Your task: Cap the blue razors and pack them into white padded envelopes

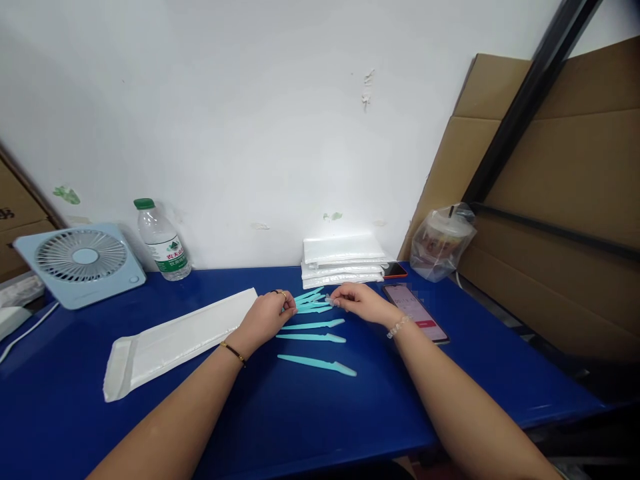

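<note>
Several turquoise razors (316,363) lie on the blue table, some bunched between the hands and three spread apart nearer the front. My left hand (270,313) has its fingers pinched at the handle end of the bunch, closed on a turquoise razor. Opposite it, my right hand (361,301) pinches a small clear piece (329,300) at the blade end of the bunch. A long white padded envelope (185,340) lies flat to the left, partly behind my left hand.
White packets (344,259) are stacked by the wall, beside an orange-edged phone (395,270). Another phone (417,313) lies right of my right hand. A bagged cup (443,243) stands farther right. A bottle (165,247) and blue fan (83,263) stand at left on the table (300,427).
</note>
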Demonstrator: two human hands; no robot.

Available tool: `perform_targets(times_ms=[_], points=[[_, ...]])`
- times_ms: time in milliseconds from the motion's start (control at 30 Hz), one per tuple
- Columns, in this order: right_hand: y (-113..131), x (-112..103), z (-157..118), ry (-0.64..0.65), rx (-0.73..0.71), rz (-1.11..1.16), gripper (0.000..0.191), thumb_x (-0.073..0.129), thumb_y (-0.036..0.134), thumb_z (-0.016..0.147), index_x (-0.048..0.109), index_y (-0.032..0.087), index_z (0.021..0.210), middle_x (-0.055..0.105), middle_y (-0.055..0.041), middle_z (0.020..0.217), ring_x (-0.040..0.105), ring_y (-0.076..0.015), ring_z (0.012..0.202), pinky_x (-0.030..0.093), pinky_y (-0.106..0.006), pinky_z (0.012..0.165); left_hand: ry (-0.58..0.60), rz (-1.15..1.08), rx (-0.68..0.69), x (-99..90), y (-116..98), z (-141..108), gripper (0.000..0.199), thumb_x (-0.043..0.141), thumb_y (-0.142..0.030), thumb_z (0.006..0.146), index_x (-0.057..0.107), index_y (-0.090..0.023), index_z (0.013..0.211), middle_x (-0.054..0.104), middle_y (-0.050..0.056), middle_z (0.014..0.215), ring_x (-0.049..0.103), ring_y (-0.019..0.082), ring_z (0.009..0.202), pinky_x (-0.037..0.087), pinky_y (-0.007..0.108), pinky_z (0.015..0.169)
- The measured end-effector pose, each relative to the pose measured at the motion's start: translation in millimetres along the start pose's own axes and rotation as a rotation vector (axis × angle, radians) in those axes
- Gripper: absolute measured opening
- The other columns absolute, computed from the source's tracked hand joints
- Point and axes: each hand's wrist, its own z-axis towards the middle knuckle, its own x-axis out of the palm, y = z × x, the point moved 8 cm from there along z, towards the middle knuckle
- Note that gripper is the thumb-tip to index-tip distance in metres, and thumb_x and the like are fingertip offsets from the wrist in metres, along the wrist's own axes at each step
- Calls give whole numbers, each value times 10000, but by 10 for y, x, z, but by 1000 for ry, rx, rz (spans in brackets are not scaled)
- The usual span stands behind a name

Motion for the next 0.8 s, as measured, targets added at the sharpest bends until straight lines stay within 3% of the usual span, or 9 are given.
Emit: perform_targets(times_ms=[433, 633, 700, 800], points=[[136, 58, -11, 8, -12, -15, 232, 536, 358, 849, 681, 194, 925, 614, -47, 854, 536, -138, 680, 438, -256, 610, 40, -67, 7, 33, -69, -16, 153, 499, -325, 808, 594, -205, 794, 619, 23, 788, 561, 173, 722, 377, 263, 596], [170, 144, -36, 151, -19, 50, 238, 554, 365, 833, 705, 189, 884, 617, -35, 826, 552, -122, 632, 444, -243, 590, 168, -124, 41, 190, -125, -46, 209, 506, -373, 816, 614, -203, 763, 616, 4, 703, 550, 147, 624, 359, 242, 546], [54, 8, -25, 61, 9, 17, 240, 524, 339, 849, 700, 190, 913, 634, -43, 868, 568, -131, 649, 454, -258, 612, 132, -91, 49, 164, -118, -38, 242, 486, -409, 835, 626, -214, 816, 630, 9, 744, 564, 157, 658, 368, 245, 566], [-171, -271, -27, -181, 54, -184, 229, 492, 187, 836, 683, 184, 963, 631, -60, 928, 582, -161, 781, 453, -292, 733, 38, 31, 78, 94, -108, -10, 226, 483, -363, 847, 642, -227, 933, 642, 33, 916, 586, 182, 777, 395, 267, 659]])
